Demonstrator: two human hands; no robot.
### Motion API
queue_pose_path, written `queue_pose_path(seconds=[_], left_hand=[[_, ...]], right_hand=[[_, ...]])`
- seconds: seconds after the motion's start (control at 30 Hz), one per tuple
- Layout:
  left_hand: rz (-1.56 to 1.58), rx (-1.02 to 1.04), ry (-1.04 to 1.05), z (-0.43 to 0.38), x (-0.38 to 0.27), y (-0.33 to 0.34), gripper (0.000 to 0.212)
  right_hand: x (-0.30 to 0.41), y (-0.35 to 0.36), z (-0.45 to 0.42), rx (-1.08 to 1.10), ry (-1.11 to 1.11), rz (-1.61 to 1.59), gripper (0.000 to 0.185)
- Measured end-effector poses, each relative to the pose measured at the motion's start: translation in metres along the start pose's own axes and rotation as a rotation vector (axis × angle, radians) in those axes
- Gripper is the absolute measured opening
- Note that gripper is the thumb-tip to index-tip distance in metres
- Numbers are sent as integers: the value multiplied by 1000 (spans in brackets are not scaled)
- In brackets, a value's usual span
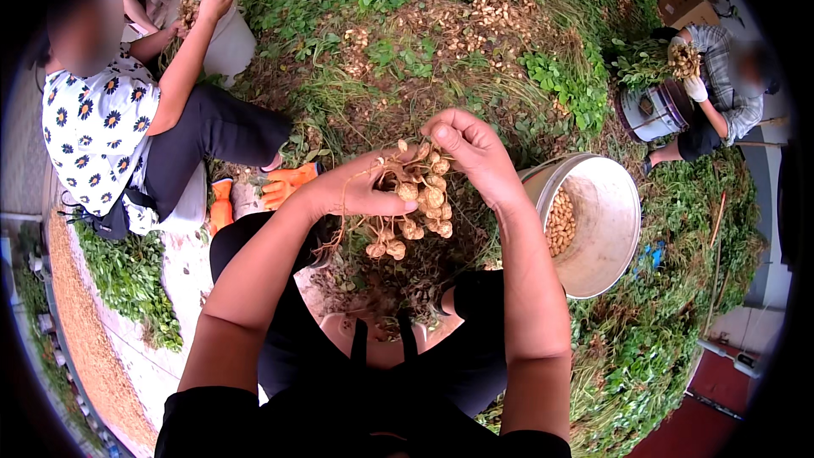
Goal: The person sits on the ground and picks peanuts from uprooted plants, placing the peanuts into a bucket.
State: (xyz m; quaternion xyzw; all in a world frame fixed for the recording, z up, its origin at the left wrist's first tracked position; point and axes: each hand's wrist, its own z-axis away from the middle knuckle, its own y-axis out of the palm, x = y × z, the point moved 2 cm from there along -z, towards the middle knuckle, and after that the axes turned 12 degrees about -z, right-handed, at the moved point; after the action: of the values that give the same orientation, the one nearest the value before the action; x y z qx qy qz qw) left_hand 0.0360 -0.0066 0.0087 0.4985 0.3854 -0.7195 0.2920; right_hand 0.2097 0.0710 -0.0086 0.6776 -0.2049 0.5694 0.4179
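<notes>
In my left hand (356, 184) is a bunch of peanuts in their shells (434, 196), hanging from thin stems and roots, with my thumb lying across it. My right hand (467, 149) is at the upper right edge of the bunch, thumb and index finger pinched together; whether a pod or stem is between them cannot be told. To the right of my right forearm a white plastic bucket (598, 235) leans with its mouth towards me, and loose peanuts (561, 222) lie inside it.
Pulled peanut plants (381, 57) and scattered pods (496, 13) cover the ground ahead. Orange gloves (286, 184) lie at the left, near a seated co-worker (102, 127). Another person (725, 76) sits at the right by a bucket (655, 111). Peanuts are spread (89, 331) at far left.
</notes>
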Motion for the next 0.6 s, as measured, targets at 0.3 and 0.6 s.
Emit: queue_pose_path(seconds=[0.3, 0.6], left_hand=[[1, -122, -16, -4, -5, -1, 68], [112, -172, -200, -1, 8, -6, 101]], right_hand=[[2, 2, 2, -361, -117, -30, 24], [33, -65, 14, -299, -383, -994, 24]])
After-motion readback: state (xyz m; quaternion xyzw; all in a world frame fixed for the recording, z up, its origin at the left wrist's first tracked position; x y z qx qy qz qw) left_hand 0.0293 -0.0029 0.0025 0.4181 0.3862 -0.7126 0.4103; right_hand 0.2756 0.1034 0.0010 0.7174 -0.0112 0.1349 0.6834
